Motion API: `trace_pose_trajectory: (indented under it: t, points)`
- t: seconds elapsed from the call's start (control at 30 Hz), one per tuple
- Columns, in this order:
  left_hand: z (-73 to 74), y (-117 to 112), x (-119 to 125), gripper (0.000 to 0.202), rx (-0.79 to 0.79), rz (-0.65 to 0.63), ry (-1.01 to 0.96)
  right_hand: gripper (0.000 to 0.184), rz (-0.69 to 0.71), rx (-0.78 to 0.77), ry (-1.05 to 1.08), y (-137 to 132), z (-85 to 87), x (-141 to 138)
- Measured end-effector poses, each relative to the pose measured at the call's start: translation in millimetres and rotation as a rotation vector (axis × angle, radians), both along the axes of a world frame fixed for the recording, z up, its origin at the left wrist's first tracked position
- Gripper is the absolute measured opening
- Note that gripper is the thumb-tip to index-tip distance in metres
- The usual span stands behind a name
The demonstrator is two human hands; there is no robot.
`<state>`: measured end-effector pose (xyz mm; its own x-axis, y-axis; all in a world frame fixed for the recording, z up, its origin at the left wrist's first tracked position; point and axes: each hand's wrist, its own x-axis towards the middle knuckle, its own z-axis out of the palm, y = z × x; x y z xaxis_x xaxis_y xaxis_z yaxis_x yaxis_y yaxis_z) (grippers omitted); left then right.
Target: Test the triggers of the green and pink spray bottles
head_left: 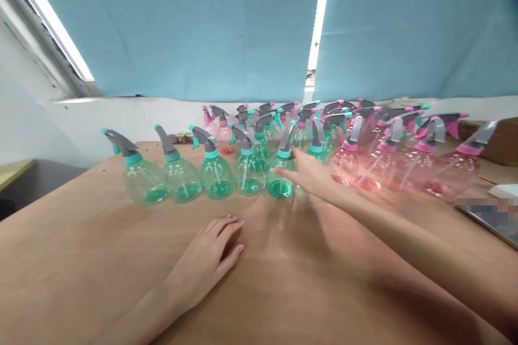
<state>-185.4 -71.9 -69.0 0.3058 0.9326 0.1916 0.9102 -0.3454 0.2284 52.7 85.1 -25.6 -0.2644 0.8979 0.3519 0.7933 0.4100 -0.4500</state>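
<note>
My right hand (311, 173) reaches forward to a green spray bottle (279, 187) in the front row. Its thumb crosses the front of the bottle below the turquoise collar, and the other fingers are partly hidden at its far side. The bottle stands upright on the wooden table (101, 259), with a grey trigger head and some green showing at its base. On the table nearer to me rests my left hand (208, 253), fingers loosely stretched and holding nothing. Left of the gripped bottle stands another green spray bottle (250, 175), with several more farther left.
Pink spray bottles (370, 175) continue the row on the right, and more pink and green ones crowd behind. A dark flat device (491, 222) lies at the right edge near a cardboard box (502, 140). A blue curtain (202, 27) hangs behind the table.
</note>
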Motion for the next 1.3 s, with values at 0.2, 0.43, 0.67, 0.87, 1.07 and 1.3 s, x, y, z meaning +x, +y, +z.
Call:
trace_pose_trajectory:
  t: [0.2,0.43,0.67,0.87,1.07,1.3]
  points:
    - [22.0,10.1,17.6,0.042,-0.002,0.044,-0.084,0.054,0.298,-0.067,0.037,-33.2,9.8,31.0]
    - [21.7,15.3,75.9,0.080,-0.103,-0.009,-0.322,0.049,0.561,-0.324,0.032,-64.7,24.7,79.0]
    - [6.1,21.8,136.7,0.071,-0.238,-0.256,-0.686,0.039,0.690,-0.387,0.087,-76.0,31.1,124.8]
    - [-4.0,33.1,167.2,0.079,-0.259,-0.268,-0.771,0.056,0.472,-0.301,0.249,-78.3,32.0,145.2]
    - [-4.2,45.3,187.3,0.082,-0.271,-0.331,-0.753,0.043,0.396,-0.187,0.456,-71.3,17.3,138.6]
    - [-9.7,55.5,186.2,0.089,-0.227,-0.314,-0.601,0.035,0.424,-0.153,0.499,-58.6,5.0,135.8]
